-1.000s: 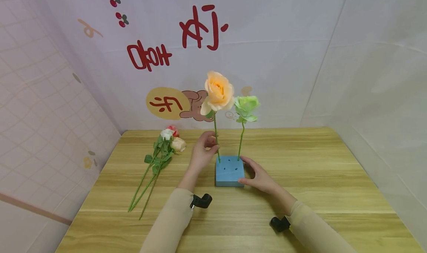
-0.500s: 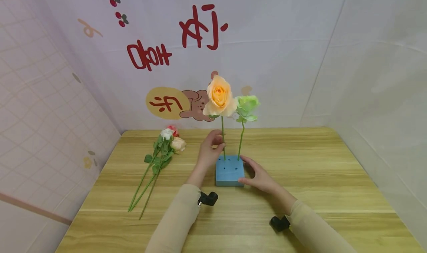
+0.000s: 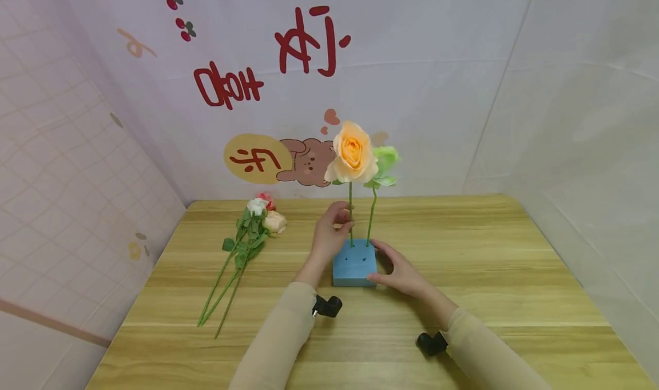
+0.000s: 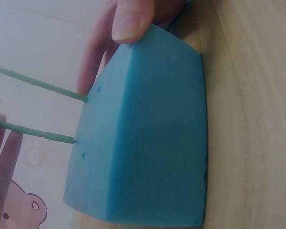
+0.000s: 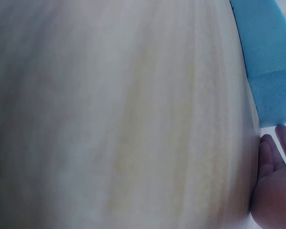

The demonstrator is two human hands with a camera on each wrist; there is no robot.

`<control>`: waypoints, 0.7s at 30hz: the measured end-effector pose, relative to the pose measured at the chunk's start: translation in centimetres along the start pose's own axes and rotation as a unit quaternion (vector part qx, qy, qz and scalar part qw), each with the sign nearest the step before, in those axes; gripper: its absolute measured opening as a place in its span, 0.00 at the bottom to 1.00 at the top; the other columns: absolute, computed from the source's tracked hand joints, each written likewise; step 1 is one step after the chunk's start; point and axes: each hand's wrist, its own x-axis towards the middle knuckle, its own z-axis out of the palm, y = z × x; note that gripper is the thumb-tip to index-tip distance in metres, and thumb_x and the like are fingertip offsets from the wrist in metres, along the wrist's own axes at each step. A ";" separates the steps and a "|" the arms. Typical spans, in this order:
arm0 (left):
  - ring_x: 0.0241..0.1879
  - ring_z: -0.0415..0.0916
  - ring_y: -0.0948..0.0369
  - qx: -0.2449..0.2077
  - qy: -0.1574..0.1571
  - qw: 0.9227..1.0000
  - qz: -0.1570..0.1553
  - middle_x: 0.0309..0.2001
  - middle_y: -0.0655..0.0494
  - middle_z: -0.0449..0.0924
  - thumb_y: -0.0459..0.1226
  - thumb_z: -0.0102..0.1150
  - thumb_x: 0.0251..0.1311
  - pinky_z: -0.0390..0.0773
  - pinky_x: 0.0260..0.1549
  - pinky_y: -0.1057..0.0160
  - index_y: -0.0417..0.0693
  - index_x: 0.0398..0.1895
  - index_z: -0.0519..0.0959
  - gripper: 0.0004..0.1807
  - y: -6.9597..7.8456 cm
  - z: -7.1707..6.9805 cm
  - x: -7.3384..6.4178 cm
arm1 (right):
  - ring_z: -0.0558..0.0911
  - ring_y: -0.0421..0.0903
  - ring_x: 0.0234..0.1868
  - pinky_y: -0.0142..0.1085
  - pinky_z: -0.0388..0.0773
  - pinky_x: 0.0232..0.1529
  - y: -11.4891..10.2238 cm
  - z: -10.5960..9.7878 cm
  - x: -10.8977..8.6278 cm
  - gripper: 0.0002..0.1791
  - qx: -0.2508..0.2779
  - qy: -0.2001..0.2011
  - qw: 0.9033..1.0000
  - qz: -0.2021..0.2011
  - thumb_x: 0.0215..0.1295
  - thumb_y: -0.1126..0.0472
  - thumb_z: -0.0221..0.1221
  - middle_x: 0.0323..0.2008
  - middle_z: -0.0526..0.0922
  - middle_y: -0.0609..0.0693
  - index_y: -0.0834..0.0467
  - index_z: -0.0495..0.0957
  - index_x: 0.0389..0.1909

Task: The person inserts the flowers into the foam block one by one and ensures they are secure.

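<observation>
My left hand (image 3: 328, 237) pinches the green stem of a peach-orange artificial rose (image 3: 353, 154) between thumb and fingers. The rose stands upright above a blue foam block (image 3: 355, 274), its stem end at the back middle hole; how deep it sits I cannot tell. A light green artificial rose (image 3: 387, 162) stands in the block's back right hole, partly behind the orange bloom. My right hand (image 3: 404, 274) grips the block's right side, thumb at the front corner and fingers at the back. In the left wrist view both stems meet the block's top (image 4: 93, 143), beside small bare holes.
Several artificial roses (image 3: 251, 230), with white, red and pale peach blooms, lie on the left of the wooden table (image 3: 463, 235). A printed white cloth (image 3: 422, 92) hangs behind the table. Black wrist cameras (image 3: 328, 306) sit on both forearms.
My left hand has moved right with the orange rose, bringing its stem from the block's back left hole to the back middle one. My right hand has stayed on the block.
</observation>
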 end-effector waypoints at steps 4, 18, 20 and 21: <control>0.38 0.81 0.51 0.002 0.001 1.000 0.005 0.36 0.44 0.81 0.21 0.63 0.58 0.84 0.35 0.59 0.41 0.50 0.76 0.18 0.1 0.1 0.0 | 0.61 0.59 0.72 0.57 0.53 0.70 -0.1 0.0 0.0 0.49 -0.001 -0.002 1.000 0.002 0.57 0.56 0.72 0.72 0.62 0.59 0.59 0.57 0.75; 0.39 0.81 0.52 0.017 -0.008 1.000 0.005 0.37 0.46 0.81 0.22 0.63 0.60 0.84 0.36 0.59 0.41 0.52 0.76 0.18 -0.6 0.2 -0.2 | 0.61 0.60 0.72 0.57 0.54 0.70 -0.3 0.0 -0.2 0.48 -0.006 -0.002 1.000 0.006 0.58 0.55 0.72 0.73 0.61 0.58 0.57 0.57 0.75; 0.40 0.81 0.51 0.021 -0.012 1.000 0.002 0.37 0.46 0.81 0.23 0.63 0.60 0.84 0.36 0.59 0.42 0.52 0.76 0.18 -0.6 0.2 -0.3 | 0.61 0.60 0.72 0.57 0.54 0.70 -0.3 0.0 -0.2 0.48 -0.007 -0.003 1.000 0.007 0.58 0.54 0.72 0.73 0.60 0.58 0.57 0.57 0.75; 0.40 0.81 0.52 0.023 -0.013 1.000 -0.001 0.37 0.46 0.81 0.23 0.63 0.60 0.84 0.36 0.59 0.42 0.52 0.76 0.18 -0.5 0.1 -0.3 | 0.61 0.60 0.72 0.57 0.54 0.70 -0.3 0.0 -0.2 0.48 -0.007 -0.004 1.000 0.006 0.58 0.55 0.71 0.73 0.60 0.58 0.57 0.57 0.76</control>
